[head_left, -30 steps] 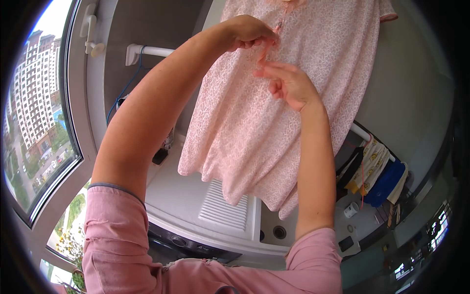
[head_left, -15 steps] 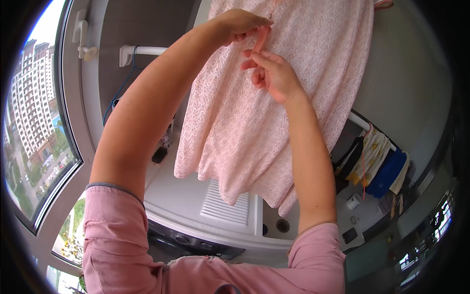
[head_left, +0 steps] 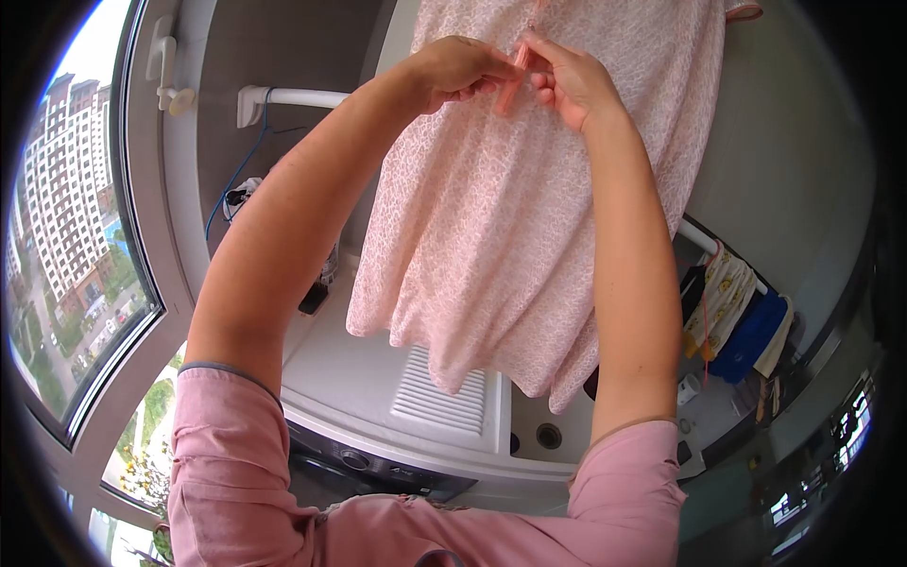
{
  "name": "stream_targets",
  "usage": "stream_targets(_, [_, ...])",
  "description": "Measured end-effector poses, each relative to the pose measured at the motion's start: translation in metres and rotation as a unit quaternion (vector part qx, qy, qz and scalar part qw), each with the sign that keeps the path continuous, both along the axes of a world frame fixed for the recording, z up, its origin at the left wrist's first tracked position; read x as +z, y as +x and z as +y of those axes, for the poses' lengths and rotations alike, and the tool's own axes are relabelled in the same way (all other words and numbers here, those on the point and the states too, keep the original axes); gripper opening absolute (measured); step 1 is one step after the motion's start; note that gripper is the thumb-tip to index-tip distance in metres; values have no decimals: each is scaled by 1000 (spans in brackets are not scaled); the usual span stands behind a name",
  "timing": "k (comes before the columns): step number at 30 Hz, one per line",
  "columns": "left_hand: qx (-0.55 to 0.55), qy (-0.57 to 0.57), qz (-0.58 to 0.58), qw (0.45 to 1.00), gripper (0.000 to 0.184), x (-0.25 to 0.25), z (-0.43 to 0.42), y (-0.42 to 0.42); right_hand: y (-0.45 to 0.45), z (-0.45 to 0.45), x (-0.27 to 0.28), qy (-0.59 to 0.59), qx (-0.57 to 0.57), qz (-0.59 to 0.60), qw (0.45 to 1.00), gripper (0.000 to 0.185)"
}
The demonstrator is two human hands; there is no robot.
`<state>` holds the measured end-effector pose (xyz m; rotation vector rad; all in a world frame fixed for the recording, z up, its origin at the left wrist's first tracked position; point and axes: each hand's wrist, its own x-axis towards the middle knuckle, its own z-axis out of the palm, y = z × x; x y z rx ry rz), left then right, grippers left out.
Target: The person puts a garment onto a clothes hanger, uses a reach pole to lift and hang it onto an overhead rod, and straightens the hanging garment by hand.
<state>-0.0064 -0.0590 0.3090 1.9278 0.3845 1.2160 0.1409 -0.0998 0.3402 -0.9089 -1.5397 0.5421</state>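
Note:
A pale pink patterned dress [head_left: 491, 246] hangs in front of me, its hem above the sink counter. At its upper front, my left hand [head_left: 463, 71] is closed, pinching a coral-pink ribbon [head_left: 507, 96] between thumb and fingers. My right hand [head_left: 574, 83] is right beside it, also closed, with thumb and forefinger on the upper part of the same ribbon. A short folded length of ribbon dangles below the fingertips. Exactly how the ribbon is folded between the fingers is too small to tell.
Below the dress is a white counter with a ribbed washboard [head_left: 439, 392] and a sink drain [head_left: 548, 436]. A washing machine [head_left: 354, 460] stands under it. Cloths [head_left: 746, 331] hang on a rail at right. A window [head_left: 76, 227] is at left.
My right hand has moved up and to the right, level with my left hand. My left hand has dropped slightly. The ribbon's end now hangs below the fingers instead of stretching between the hands.

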Motion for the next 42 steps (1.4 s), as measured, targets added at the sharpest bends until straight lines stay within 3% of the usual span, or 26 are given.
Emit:
stream_targets(6, [93, 80, -18, 992, 12, -4, -2, 5, -4, 0, -2, 69, -42, -5, 997, 20])
stream_targets(9, [55, 102, -6, 993, 15, -4, 1, 3, -9, 1, -4, 83, -48, 40, 995, 17])
stream_targets(14, [-3, -26, -37, 999, 12, -6, -14, 2, -6, 0, -1, 67, -17, 26, 997, 14])
stream_targets(21, [-130, -19, -10, 991, 7, -15, 0, 2, -8, 4, -2, 46, 9, 71, 996, 12])
stream_targets(24, [-122, -14, 39, 992, 9, -21, 9, 1, -9, 4, -4, 37, -25, 75, 996, 13])
stream_targets(26, [-34, 38, 156, 986, 15, -23, 5, -5, -10, 4, -4, 42, -26, 80, 996, 13])
stream_targets(27, [-34, 38, 156, 986, 15, -21, 3, -10, -11, 4, -3, 48, -27, 87, 995, 13])
stream_targets(30, [-44, 30, 96, 994, 19, -14, -3, -18, -5, 5, -3, 40, 6, 74, 996, 15])
stream_targets(32, [-5, -24, -63, 998, 26, -5, -5, -12, -4, 2, -3, 34, 10, 67, 997, 16])
stream_targets(34, [-14, 3, -33, 999, 35, -5, -5, -2, -5, 1, 0, 28, 17, 57, 998, 16])
stream_targets(40, [-65, -17, -50, 996, 27, -18, 0, 19, -10, 6, 0, 56, -4, 53, 997, 24])
stream_targets(42, [-133, -80, -77, 985, 23, -32, -10, 17, -8, 13, 0, 50, -13, 95, 994, 28])
